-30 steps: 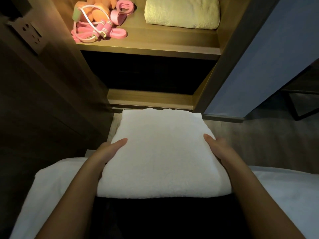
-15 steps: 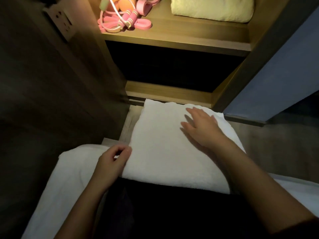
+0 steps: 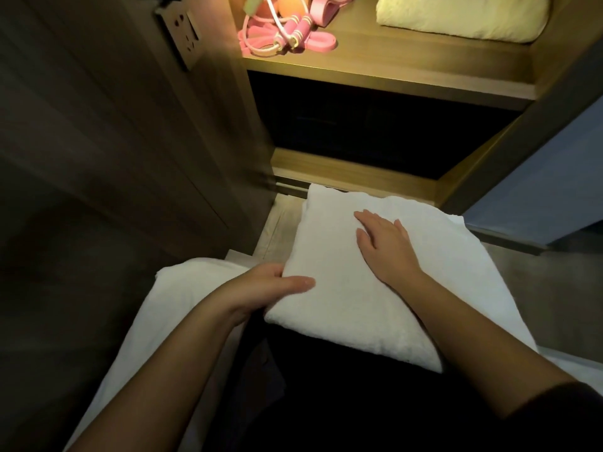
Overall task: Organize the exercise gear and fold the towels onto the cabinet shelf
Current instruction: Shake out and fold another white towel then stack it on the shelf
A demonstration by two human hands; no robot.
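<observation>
Step, as I read it: move folded towel [image 3: 342, 288] up to shelf [image 3: 391, 60]. Towel now sits on the lap in front of the cabinet, well below the shelf. Left hand [image 3: 274, 285] grips its near-left edge, thumb on top, rest hidden underneath. Right hand [image 3: 385, 246] lies flat on top, fingers [image 3: 365, 220] straight, slightly apart, pressing, holding nothing. To do it well: slide right hand under the far side too, lift level so the fold holds, land it on or beside yellow towel [image 3: 456, 17], clear of pink gear [image 3: 280, 31], edges square
</observation>
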